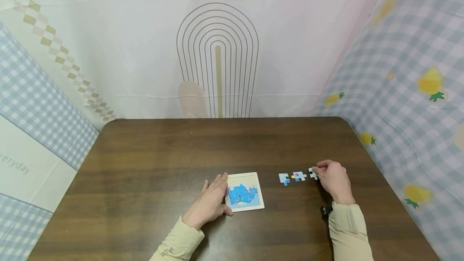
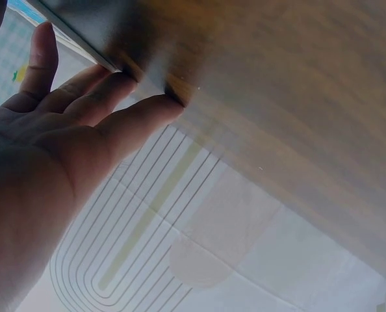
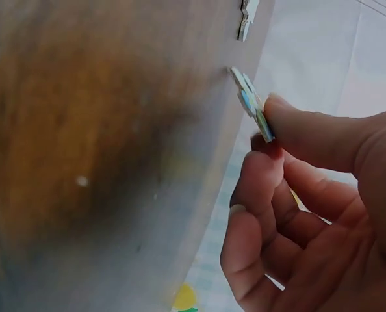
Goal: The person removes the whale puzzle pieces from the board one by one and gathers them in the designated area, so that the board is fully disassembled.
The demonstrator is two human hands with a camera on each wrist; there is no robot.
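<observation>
Partly hidden: puzzle piece [image 1: 312,173], pinched by right fingers [image 3: 260,177]; puzzle board [image 1: 250,209], left edge behind outstretched left fingers [image 2: 141,122].

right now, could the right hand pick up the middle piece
Probably not without letting go first: the right hand pinches the rightmost piece. Otherwise the way looks free: the middle piece lies close by, with only table between the two.

The puzzle board [image 1: 250,208] was cream-rimmed round a blue animal [image 1: 241,195], the table [image 1: 163,152] brown wood-grained, the right curtain [image 1: 398,104] blue-checked with yellow pineapples [image 1: 430,81]
</observation>
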